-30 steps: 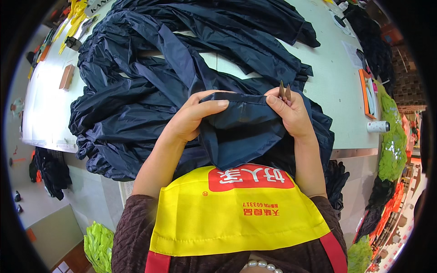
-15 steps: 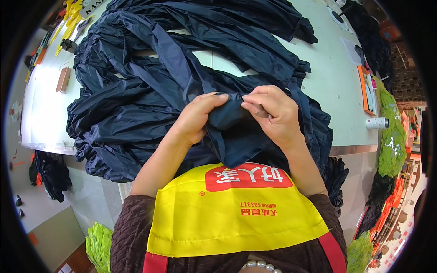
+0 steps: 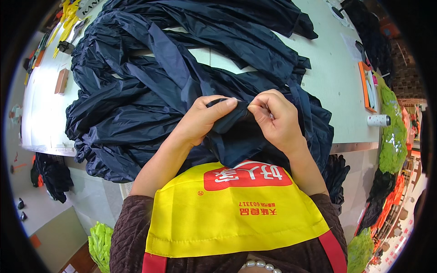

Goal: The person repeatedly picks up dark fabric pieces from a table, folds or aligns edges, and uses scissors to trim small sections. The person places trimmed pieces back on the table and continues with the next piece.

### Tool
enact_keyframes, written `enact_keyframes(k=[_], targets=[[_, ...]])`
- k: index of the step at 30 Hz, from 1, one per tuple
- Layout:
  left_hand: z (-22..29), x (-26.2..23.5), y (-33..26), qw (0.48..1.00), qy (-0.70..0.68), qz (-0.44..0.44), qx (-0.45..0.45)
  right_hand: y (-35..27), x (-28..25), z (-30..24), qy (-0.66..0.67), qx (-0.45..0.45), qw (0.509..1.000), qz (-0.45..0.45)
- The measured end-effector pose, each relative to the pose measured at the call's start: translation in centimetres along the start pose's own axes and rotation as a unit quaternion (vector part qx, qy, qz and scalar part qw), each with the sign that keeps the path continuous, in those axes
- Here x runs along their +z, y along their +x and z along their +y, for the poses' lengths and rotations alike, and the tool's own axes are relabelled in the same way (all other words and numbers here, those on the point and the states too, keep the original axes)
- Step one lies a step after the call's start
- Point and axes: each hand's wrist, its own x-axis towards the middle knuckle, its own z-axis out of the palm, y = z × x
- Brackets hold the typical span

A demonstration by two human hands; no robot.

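Close in front of my apron, a piece of dark navy garment fabric [image 3: 236, 148] is held up by both hands. My left hand [image 3: 200, 120] is closed on its folded upper edge, the thumb lying on top and the fingers behind. The thumb and forefinger of my right hand [image 3: 278, 120] pinch the same edge, just right of the left thumb. Something small and shiny shows in the right hand's curled fingers, too little of it to name. A large heap of navy garments [image 3: 123, 109] spreads beyond and around the hands, with long sleeves or legs trailing to the right.
The heap lies on a white table [image 3: 334, 86]. On its right side are a white cup [image 3: 378, 120] and an orange-edged tray [image 3: 367, 86]. A small brown box [image 3: 62, 81] stands at the left. Lime-green garments [image 3: 392, 127] are piled past the right edge.
The right hand's fingers have curled in, and the metal piece seen between them earlier is now mostly hidden. Both hands have lowered slightly, and the left thumb has slid right along the fabric edge.
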Motion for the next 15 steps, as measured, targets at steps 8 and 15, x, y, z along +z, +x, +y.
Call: enact_keyframes(k=[8, 15], targets=[[0.0, 0.5, 0.2, 0.998, -0.060, 0.033, 0.012, -0.4, -3.8, -2.1, 0.198, 0.014, 0.952, -0.231], [0.3, 0.9, 0.1, 0.998, -0.066, 0.012, -0.013, -0.3, -3.4, -0.9, -0.190, -0.059, 0.977, -0.076]])
